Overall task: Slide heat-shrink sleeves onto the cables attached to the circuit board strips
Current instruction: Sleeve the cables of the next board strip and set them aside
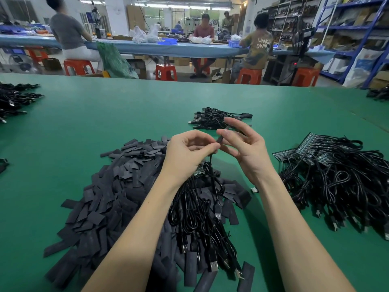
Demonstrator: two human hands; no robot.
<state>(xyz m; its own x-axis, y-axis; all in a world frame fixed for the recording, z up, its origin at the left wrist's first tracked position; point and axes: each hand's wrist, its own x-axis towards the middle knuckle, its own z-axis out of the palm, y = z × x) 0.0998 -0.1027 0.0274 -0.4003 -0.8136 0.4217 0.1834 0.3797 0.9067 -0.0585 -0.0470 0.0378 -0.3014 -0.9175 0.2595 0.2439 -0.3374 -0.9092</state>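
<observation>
Matt black sleeves [109, 197], glossy cables [202, 209], smooth green table [101, 114].

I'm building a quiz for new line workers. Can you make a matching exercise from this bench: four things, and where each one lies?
Things:
1. sleeve pile
2. circuit board strips
3. small cable bundle
4. held cable

Places:
A. far side, beyond the hands
B. right side of the table
C. between the two hands
D. under the left forearm

Pairs: 1-D, 2-B, 3-A, 4-C

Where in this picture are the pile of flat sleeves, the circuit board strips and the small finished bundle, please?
pile of flat sleeves [109, 199], head view, on the middle of the heap.
circuit board strips [303, 147], head view, on the boards' exposed upper edge.
small finished bundle [212, 119], head view, on its coiled cables.
</observation>
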